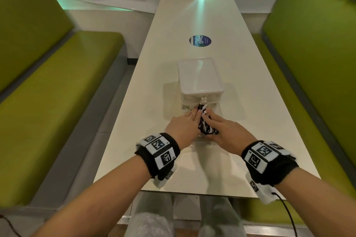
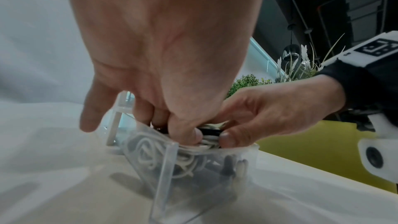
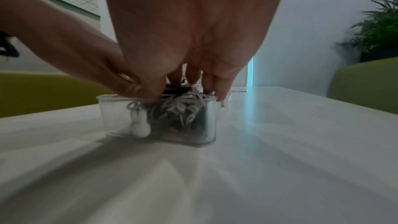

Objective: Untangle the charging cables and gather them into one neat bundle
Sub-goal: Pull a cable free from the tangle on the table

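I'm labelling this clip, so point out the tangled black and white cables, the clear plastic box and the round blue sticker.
tangled black and white cables (image 1: 207,128): head view, exposed middle.
clear plastic box (image 3: 212,118): right wrist view, right wall.
round blue sticker (image 1: 200,41): head view, centre.

Left hand (image 2: 163,54) and right hand (image 2: 269,113) pinch cables (image 2: 206,138) over clear box (image 2: 168,168).

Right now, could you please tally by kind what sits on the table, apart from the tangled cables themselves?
Clear boxes: 1, holding the cables
Lids: 1
Round stickers: 1
Hands: 2, left hand and right hand
Total: 5
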`<control>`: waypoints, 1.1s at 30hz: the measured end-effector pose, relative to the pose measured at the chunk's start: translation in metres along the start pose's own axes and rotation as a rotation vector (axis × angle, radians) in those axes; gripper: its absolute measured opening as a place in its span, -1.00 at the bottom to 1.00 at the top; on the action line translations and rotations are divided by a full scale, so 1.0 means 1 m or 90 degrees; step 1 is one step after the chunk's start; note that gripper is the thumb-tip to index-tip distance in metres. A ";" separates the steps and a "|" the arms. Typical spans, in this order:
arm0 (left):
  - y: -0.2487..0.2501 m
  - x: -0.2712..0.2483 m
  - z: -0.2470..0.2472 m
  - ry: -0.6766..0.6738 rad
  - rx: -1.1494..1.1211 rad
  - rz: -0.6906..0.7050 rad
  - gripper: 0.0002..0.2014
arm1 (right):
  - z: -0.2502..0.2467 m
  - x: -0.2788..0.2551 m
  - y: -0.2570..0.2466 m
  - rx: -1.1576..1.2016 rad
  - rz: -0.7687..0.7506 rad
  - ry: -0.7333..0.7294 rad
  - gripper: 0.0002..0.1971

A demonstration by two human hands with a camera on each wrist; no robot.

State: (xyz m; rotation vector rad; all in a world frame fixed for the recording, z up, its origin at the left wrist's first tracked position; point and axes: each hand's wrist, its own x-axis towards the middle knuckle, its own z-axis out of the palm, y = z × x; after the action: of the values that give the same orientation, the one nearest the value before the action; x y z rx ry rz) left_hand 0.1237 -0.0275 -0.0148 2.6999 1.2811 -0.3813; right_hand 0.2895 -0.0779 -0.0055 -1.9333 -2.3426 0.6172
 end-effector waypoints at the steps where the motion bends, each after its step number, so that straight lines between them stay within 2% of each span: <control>1: -0.002 0.001 0.003 0.015 0.005 0.004 -0.34 | 0.002 0.003 0.000 0.003 0.005 0.002 -0.33; 5: -0.002 0.001 0.010 0.065 -0.013 -0.008 -0.36 | 0.007 0.016 -0.002 0.014 0.014 -0.001 -0.35; 10: -0.005 0.006 0.012 0.117 0.004 -0.007 -0.36 | 0.005 0.029 -0.007 -0.053 0.044 -0.021 -0.31; 13: -0.011 0.010 0.007 0.083 0.009 0.021 -0.39 | 0.001 0.031 -0.008 -0.033 0.040 -0.058 -0.31; 17: -0.018 0.016 -0.009 0.000 -0.023 0.018 -0.42 | -0.006 0.031 -0.004 -0.022 0.033 -0.140 -0.02; 18: -0.021 0.015 -0.017 0.028 -0.048 0.022 -0.48 | -0.006 0.032 -0.004 -0.026 0.024 -0.136 0.00; 19: -0.024 0.015 -0.027 0.100 -0.093 0.025 -0.58 | -0.005 0.032 -0.003 -0.030 0.021 -0.131 -0.01; 21: -0.031 0.015 -0.045 0.332 -0.208 0.001 -0.70 | -0.002 0.034 -0.002 -0.050 0.024 -0.124 -0.04; 22: -0.036 0.016 -0.053 0.462 -0.267 -0.012 -0.72 | 0.000 0.035 -0.001 -0.059 0.029 -0.126 -0.05; 23: -0.043 0.021 -0.057 0.547 -0.298 -0.018 -0.66 | 0.001 0.035 -0.001 -0.064 0.032 -0.128 -0.06; 24: -0.050 0.031 -0.059 0.548 -0.284 -0.028 -0.49 | 0.001 0.037 -0.001 -0.072 0.028 -0.126 -0.07; 25: -0.057 0.043 -0.058 0.462 -0.250 -0.034 -0.29 | 0.001 0.037 0.000 -0.076 0.026 -0.126 -0.08; 26: -0.061 0.055 -0.056 0.344 -0.205 -0.042 -0.18 | 0.001 0.037 -0.001 -0.072 0.030 -0.130 -0.08; 27: -0.064 0.064 -0.052 0.253 -0.168 -0.040 -0.19 | 0.000 0.036 -0.002 -0.063 0.035 -0.133 -0.09; 28: -0.066 0.069 -0.047 0.221 -0.143 -0.029 -0.24 | 0.000 0.036 -0.003 -0.061 0.031 -0.129 -0.10; 31: -0.068 0.070 -0.044 0.266 -0.104 -0.004 -0.41 | -0.002 0.039 -0.005 -0.073 0.015 -0.112 -0.13; 33: -0.066 0.065 -0.049 0.253 -0.089 -0.005 -0.43 | -0.001 0.043 -0.006 -0.073 0.014 -0.105 -0.13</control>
State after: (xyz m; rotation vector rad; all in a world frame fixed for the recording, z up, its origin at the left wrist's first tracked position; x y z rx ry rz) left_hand 0.1203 0.0734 0.0132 2.7349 1.3482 0.2514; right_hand 0.2746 -0.0378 -0.0119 -2.0314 -2.5094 0.6835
